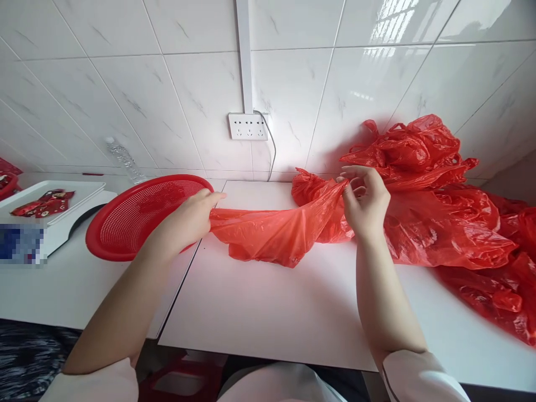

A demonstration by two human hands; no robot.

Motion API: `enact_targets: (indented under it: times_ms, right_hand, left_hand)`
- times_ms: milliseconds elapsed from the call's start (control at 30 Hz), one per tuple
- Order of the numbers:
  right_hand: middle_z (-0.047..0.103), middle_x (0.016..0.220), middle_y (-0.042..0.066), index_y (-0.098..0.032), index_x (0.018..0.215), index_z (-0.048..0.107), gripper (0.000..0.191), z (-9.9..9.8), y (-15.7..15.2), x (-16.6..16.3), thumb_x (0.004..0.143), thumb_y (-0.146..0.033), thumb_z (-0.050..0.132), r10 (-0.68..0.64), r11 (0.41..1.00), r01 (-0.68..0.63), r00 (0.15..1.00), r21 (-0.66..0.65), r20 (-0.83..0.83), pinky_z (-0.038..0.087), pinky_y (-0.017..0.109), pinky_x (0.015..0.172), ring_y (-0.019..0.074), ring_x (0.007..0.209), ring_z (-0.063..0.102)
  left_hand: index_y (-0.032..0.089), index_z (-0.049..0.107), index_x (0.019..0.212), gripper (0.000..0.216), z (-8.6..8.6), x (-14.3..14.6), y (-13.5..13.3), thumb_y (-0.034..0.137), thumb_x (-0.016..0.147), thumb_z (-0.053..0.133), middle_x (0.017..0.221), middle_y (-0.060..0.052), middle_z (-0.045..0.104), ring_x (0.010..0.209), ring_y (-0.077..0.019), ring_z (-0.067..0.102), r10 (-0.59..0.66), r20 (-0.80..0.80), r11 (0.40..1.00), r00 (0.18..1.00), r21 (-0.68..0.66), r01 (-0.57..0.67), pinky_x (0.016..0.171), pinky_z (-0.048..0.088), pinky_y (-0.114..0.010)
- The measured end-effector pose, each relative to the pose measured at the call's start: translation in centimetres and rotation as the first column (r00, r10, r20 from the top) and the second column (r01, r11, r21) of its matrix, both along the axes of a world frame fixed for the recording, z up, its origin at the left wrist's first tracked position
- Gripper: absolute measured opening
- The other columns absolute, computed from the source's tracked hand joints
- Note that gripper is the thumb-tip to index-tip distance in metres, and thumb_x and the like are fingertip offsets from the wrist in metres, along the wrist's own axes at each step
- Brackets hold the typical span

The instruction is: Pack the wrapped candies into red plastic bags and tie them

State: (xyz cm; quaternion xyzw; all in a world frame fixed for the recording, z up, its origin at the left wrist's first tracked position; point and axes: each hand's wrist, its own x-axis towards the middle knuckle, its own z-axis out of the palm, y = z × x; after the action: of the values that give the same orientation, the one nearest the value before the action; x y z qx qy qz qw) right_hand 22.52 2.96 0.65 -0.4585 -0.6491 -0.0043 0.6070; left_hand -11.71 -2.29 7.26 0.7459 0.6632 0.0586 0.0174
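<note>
A red plastic bag (pixel 276 231) is stretched across the white table between my two hands. My left hand (pixel 188 220) is closed on the bag's left edge, just in front of a red mesh basket. My right hand (pixel 365 201) pinches the bag's right edge with thumb and forefinger, its other fingers curled loosely above. The bag sags in the middle and touches the tabletop.
A red mesh basket (pixel 125 223) lies at the left. A white scale (pixel 58 215) with small red packets stands at the far left. A heap of red plastic bags (pixel 439 212) fills the right side. A clear bottle (pixel 124 160) and wall socket (pixel 248 126) sit behind.
</note>
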Motion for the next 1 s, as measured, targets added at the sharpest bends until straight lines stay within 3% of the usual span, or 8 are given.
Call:
enact_targets:
  times_ms: [133,367,467,567,700,800,900,1000]
  right_hand:
    - [0.059,0.066,0.001,-0.021,0.091,0.07,0.032,0.4,-0.4,-0.5,0.094,-0.047,0.052,0.135,0.944,-0.189,0.969,-0.271,-0.208,0.037,0.024,0.046,0.0111,0.051,0.047]
    - [0.059,0.065,0.0,-0.02,0.086,0.068,0.027,0.0,0.0,-1.5,0.086,-0.046,0.064,0.338,0.791,-0.498,0.84,-0.356,-0.425,0.042,0.023,0.043,0.0118,0.051,0.056]
    - [0.068,0.087,0.003,-0.022,0.089,0.064,0.021,-0.2,0.3,-2.0,0.088,-0.043,0.064,0.336,0.89,-0.443,0.799,-0.109,-0.498,0.051,0.025,0.059,0.0166,0.079,0.068]
    - [0.068,0.095,0.004,-0.023,0.091,0.062,0.02,-0.2,0.3,-2.4,0.091,-0.043,0.061,0.345,0.925,-0.377,0.779,0.049,-0.523,0.054,0.029,0.074,0.0189,0.096,0.068]
    - [0.068,0.089,0.004,-0.023,0.096,0.064,0.022,-0.4,0.1,-2.9,0.091,-0.044,0.061,0.388,0.87,-0.478,0.812,-0.117,-0.435,0.054,0.03,0.066,0.0183,0.085,0.067]
    - [0.068,0.088,0.004,-0.022,0.1,0.064,0.021,-0.6,0.0,-3.6,0.09,-0.041,0.063,0.361,0.865,-0.47,0.825,-0.175,-0.434,0.051,0.027,0.06,0.0154,0.077,0.064]
    - [0.066,0.089,0.003,-0.022,0.099,0.065,0.018,-0.5,-0.3,-4.7,0.09,-0.037,0.064,0.357,0.878,-0.455,0.83,-0.148,-0.428,0.05,0.026,0.059,0.0139,0.074,0.062]
    - [0.066,0.091,0.003,-0.023,0.096,0.068,0.012,0.1,-1.5,-5.9,0.089,-0.032,0.065,0.414,0.888,-0.454,0.859,-0.077,-0.3,0.051,0.029,0.064,0.0153,0.078,0.062]
  left_hand:
    - [0.026,0.06,0.125,0.041,0.0,-0.1,0.2,0.023,0.085,0.054,0.119,-0.008,0.061,0.09,-0.0227,0.064,0.091,0.077,0.956,0.993,0.273,-0.109,0.071,0.049,-0.031]
    - [0.02,0.055,0.049,0.039,0.0,-2.1,1.1,0.048,0.071,0.07,0.05,-0.003,0.053,0.042,-0.0167,0.049,0.185,0.083,0.946,0.979,-0.287,-0.154,0.045,0.027,-0.029]
    - [0.021,0.066,0.061,0.027,0.9,-2.6,1.3,0.044,0.074,0.071,0.059,-0.001,0.06,0.05,-0.0153,0.053,0.092,0.437,0.995,0.895,-0.077,-0.065,0.047,0.034,-0.027]
    - [0.022,0.071,0.073,0.015,1.5,-2.4,1.4,0.037,0.076,0.07,0.076,-0.001,0.069,0.068,-0.016,0.061,-0.084,0.794,0.968,0.603,0.208,-0.139,0.06,0.046,-0.026]
    - [0.019,0.065,0.06,0.017,0.5,-2.0,2.1,0.028,0.074,0.068,0.096,-0.005,0.072,0.095,-0.0227,0.066,-0.221,0.954,0.974,0.205,0.226,-0.002,0.083,0.053,-0.033]
    - [0.024,0.071,0.084,0.014,-0.9,-1.3,2.6,0.03,0.072,0.072,0.109,-0.005,0.07,0.111,-0.0278,0.062,-0.219,0.975,0.96,0.033,0.209,0.186,0.093,0.051,-0.04]
    - [0.032,0.064,0.115,0.048,-2.0,0.7,2.7,0.028,0.07,0.078,0.102,-0.003,0.066,0.102,-0.0242,0.064,-0.224,0.974,0.924,0.035,0.201,0.324,0.092,0.051,-0.041]
    - [0.032,0.051,0.132,0.063,-2.4,4.0,2.0,0.03,0.075,0.077,0.086,0.001,0.06,0.08,-0.0166,0.062,-0.166,0.957,0.883,0.238,0.037,0.467,0.083,0.051,-0.037]
